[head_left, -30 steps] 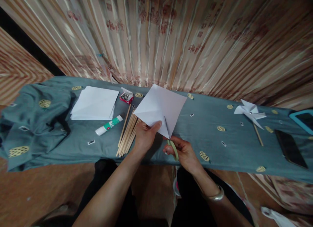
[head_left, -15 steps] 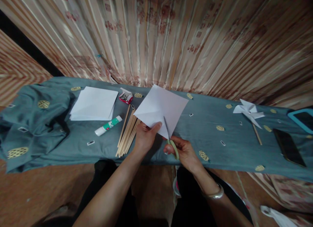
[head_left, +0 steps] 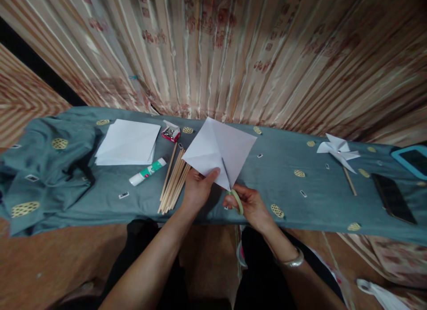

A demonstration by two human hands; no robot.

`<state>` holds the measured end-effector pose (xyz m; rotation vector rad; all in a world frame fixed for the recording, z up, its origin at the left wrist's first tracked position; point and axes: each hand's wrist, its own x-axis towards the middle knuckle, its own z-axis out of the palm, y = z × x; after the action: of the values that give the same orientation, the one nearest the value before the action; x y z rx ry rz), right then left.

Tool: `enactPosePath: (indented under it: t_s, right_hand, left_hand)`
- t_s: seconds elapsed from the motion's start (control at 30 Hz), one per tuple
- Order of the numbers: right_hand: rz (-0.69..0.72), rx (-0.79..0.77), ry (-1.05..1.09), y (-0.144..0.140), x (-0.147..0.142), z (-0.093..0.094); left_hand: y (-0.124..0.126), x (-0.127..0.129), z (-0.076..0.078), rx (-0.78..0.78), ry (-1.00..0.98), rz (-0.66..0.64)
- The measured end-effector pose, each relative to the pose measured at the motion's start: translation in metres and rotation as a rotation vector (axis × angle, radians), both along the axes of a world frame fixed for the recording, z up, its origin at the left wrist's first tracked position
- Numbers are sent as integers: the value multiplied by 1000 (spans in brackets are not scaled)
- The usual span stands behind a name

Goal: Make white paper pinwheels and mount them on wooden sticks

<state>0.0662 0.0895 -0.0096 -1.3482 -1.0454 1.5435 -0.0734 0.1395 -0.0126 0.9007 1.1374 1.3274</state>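
Observation:
A creased white square sheet of paper point(head_left: 233, 145) is held up above the cloth-covered table, one corner toward me. My left hand point(head_left: 199, 185) is closed on its lower left edge, thumb on top. My right hand point(head_left: 250, 205) grips the pale green handles of a pair of scissors point(head_left: 237, 202). A dark blade lies over the paper, running up from the near corner along a diagonal toward the middle. The other blade is hidden behind the sheet. Just left of my left hand lies a bundle of thin wooden sticks point(head_left: 173, 183).
A stack of white paper point(head_left: 128, 141), a glue stick point(head_left: 147, 172) and a small open box of metal pins point(head_left: 171, 132) lie to the left. A finished paper pinwheel point(head_left: 338, 150), a dark phone point(head_left: 393, 199) and a blue-framed device point(head_left: 412, 161) lie right. A curtain point(head_left: 213, 56) hangs behind.
Almost nothing differs. The view has shifted slightly, while both hands, the paper and the scissors keep nearly the same position.

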Motion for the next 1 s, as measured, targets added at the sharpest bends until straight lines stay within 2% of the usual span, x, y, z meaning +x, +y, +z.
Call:
enactPosePath:
  t_s: [0.37, 0.67, 1.0]
  right_hand:
    - [-48, 12, 22, 1, -2, -5]
    - [-25, 31, 16, 2, -3, 1]
    - [-22, 50, -6, -2, -2, -4]
  left_hand:
    - [-2, 0, 0, -25, 37, -9]
    - [-2, 0, 4, -42, 28, -1]
    - [0, 0, 2, -28, 29, 6]
